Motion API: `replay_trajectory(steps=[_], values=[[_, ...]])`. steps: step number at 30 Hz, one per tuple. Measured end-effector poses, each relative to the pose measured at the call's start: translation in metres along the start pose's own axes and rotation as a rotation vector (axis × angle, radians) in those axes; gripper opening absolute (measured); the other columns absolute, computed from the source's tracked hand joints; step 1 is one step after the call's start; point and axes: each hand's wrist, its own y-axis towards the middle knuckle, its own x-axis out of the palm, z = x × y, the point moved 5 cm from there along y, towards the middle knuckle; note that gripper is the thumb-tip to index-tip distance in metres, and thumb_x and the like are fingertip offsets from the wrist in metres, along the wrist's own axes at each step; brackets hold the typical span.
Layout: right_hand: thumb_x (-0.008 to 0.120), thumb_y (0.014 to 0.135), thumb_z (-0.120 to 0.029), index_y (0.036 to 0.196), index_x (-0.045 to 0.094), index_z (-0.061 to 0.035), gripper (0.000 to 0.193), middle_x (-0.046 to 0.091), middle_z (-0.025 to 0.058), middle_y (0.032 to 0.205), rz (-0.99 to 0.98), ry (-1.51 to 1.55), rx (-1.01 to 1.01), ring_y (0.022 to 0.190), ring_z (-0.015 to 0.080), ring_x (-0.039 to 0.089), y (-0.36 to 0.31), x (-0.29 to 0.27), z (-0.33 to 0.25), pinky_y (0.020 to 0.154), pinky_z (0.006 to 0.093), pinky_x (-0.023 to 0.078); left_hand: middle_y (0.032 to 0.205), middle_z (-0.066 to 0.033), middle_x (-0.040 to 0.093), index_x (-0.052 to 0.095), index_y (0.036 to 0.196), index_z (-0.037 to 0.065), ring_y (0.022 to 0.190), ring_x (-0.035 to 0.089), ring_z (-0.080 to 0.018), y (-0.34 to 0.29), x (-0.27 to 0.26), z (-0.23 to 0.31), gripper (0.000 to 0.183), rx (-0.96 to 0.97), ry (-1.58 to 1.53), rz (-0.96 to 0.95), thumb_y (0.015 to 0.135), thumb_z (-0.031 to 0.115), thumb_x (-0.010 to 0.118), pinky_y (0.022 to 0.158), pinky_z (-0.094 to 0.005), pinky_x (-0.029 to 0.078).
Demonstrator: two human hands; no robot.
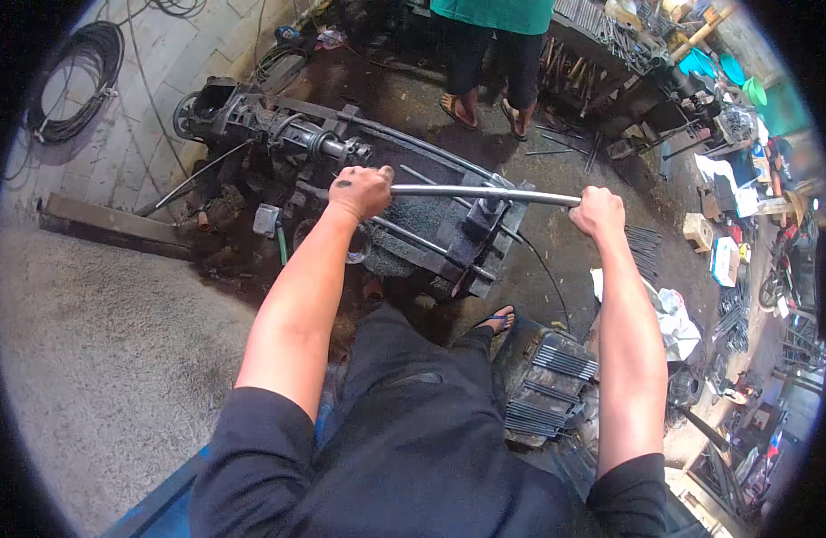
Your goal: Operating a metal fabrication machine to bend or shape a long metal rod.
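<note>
Both my arms reach forward over a low, greasy machine. My left hand [363, 192], with a dark smudge on its back, is closed round the left end of a long metal bar [440, 191]. Round the bar's right end my right hand [598, 212] is closed too. The bar lies crosswise above a dark clamp block [483, 218] and seems joined to its top. Below runs the machine's frame with steel guide rods [422, 240]. Toward the far left, past my left hand, sits the machine's cylindrical head [305, 136].
A person in a green shirt [494, 13] and sandals stands beyond the machine. Dark rods lie in stacks [539, 418] by my right leg. A steel beam [117, 226] lies at left, below a coiled black cable [77, 82]. Cluttered shelves and tools fill the right side.
</note>
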Motion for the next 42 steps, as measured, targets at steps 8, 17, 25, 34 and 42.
replay_trajectory(steps=[8,17,25,34,42], values=[[0.062,0.073,-0.022,0.114,0.059,-0.0044,0.045,0.058,0.0177,0.121,0.203,0.150,-0.010,0.123,0.0347,0.048,-0.030,0.010,-0.005,0.104,0.0465,0.036,0.088,-0.0247,0.067,0.065,0.089,0.001,0.092,0.065,-0.0386,-0.016,-0.025,-0.001,0.034,0.050,-0.364,-0.181,0.073,0.031,0.063,0.084,-0.0484,0.050],[0.062,0.081,-0.006,0.090,0.062,0.0009,0.012,0.066,0.0138,0.075,0.426,0.970,0.681,0.071,0.0235,0.066,-0.181,0.164,-0.170,0.068,0.0363,0.052,0.088,-0.0123,0.068,0.063,0.111,-0.002,0.074,0.065,-0.0211,-0.067,0.132,0.002,0.062,-0.332,-1.826,-1.318,0.095,0.055,0.045,0.069,-0.0344,0.053],[0.064,0.083,-0.021,0.103,0.067,-0.0051,0.025,0.068,0.0228,0.090,0.116,0.829,0.840,0.086,0.0418,0.065,-0.180,0.228,-0.226,0.077,0.0484,0.051,0.089,-0.0246,0.067,0.069,0.092,-0.002,0.088,0.066,-0.0397,-0.053,0.233,0.126,0.037,0.014,-0.706,-0.493,0.087,0.034,0.058,0.079,-0.0465,0.052],[0.061,0.086,-0.023,0.094,0.068,-0.0017,0.024,0.066,0.0251,0.087,-0.010,0.828,0.869,0.087,0.0416,0.064,-0.171,0.257,-0.212,0.074,0.0466,0.050,0.081,-0.0247,0.067,0.070,0.079,-0.002,0.072,0.067,-0.0398,-0.049,0.243,0.139,0.041,0.099,-0.630,-0.340,0.084,0.036,0.056,0.069,-0.0479,0.054],[0.068,0.081,-0.020,0.083,0.065,0.0018,0.022,0.066,0.0235,0.077,0.084,0.897,0.920,0.078,0.0417,0.065,-0.202,0.238,-0.229,0.069,0.0454,0.051,0.082,-0.0250,0.067,0.069,0.083,-0.002,0.078,0.067,-0.0396,-0.048,0.252,0.137,0.048,0.024,-0.592,-0.404,0.085,0.044,0.056,0.072,-0.0481,0.054]])
